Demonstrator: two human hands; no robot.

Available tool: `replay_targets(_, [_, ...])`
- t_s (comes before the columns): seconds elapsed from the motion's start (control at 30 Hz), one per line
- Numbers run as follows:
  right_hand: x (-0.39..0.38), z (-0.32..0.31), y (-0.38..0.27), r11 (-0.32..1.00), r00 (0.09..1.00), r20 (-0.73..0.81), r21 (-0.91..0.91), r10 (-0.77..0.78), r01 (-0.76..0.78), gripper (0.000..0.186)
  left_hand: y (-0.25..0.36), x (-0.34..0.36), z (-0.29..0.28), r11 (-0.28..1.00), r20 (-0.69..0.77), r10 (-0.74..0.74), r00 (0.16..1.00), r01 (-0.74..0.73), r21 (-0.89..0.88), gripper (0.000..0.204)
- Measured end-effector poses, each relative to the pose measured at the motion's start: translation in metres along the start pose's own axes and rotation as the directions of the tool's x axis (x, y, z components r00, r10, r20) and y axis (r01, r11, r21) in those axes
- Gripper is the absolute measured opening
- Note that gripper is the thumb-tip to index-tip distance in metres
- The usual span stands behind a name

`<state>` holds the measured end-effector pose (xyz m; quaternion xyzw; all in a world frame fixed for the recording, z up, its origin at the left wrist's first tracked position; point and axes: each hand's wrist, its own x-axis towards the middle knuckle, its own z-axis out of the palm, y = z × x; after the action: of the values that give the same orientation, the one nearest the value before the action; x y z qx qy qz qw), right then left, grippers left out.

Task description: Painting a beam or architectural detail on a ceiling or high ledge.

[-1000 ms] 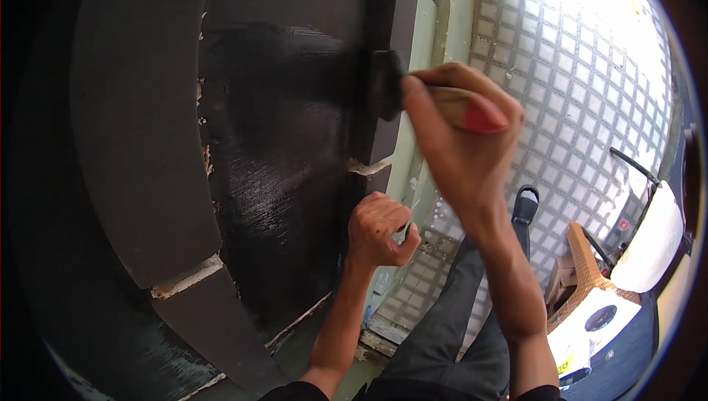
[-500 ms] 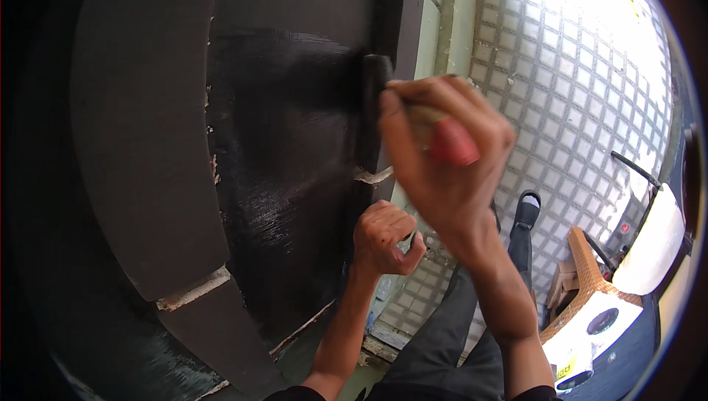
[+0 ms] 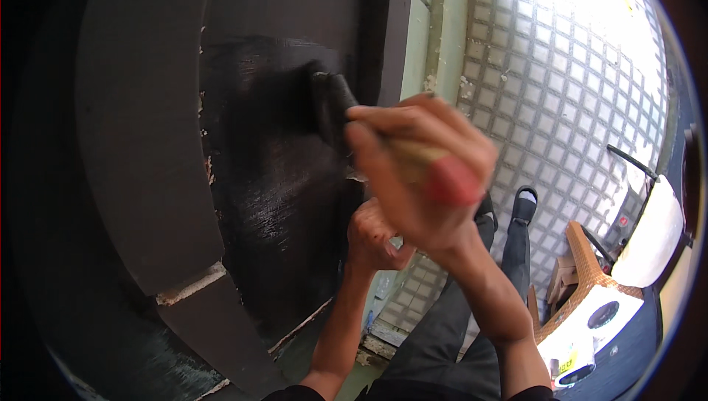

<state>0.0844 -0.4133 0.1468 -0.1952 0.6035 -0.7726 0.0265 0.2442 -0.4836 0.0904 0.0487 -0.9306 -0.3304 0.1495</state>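
A paintbrush [image 3: 335, 102] with a yellowish handle and a red end is gripped in my right hand [image 3: 417, 209], which is blurred by motion. Its dark bristles meet the dark panel [image 3: 276, 150], where wet black paint shines in streaks. Below and partly behind the right hand, my left hand [image 3: 372, 235] is closed beside the panel's right edge. Whatever its curled fingers hold, if anything, is hidden.
A dark upright board [image 3: 147, 128] with chipped edges stands at the left. Pale green trim [image 3: 435, 39] runs beside the panel. To the right lie floor tiles [image 3: 531, 106], a wicker-edged piece of furniture [image 3: 586, 261] and a white rounded object [image 3: 649, 242]. My foot [image 3: 525, 205] is on the tiles.
My right hand has moved left with the paintbrush, from the panel's right edge onto its face, and the brush now tilts. The left hand stays nearly in place, more covered by the right.
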Motion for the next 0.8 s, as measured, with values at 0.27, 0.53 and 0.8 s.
replay_targets(0.27, [-0.018, -0.106, 0.020, 0.811, 0.789, -0.311, 0.457, 0.530, -0.365, 0.025, 0.006, -0.001, -0.007, 0.988, 0.125, -0.086, 0.988, 0.069, 0.135, 0.022])
replay_targets(0.53, [-0.003, -0.164, 0.024, 0.693, 0.754, -0.153, 0.541, 0.639, -0.477, 0.036, 0.036, 0.069, 0.008, 0.970, 0.061, -0.082, 0.995, 0.066, 0.235, 0.021])
replay_targets(0.8, [0.048, -0.140, 0.027, 0.694, 0.826, 0.026, 0.527, 0.563, -0.490, 0.042, -0.008, 0.183, 0.029, 0.922, 0.085, -0.034, 0.996, -0.001, 0.388, 0.043])
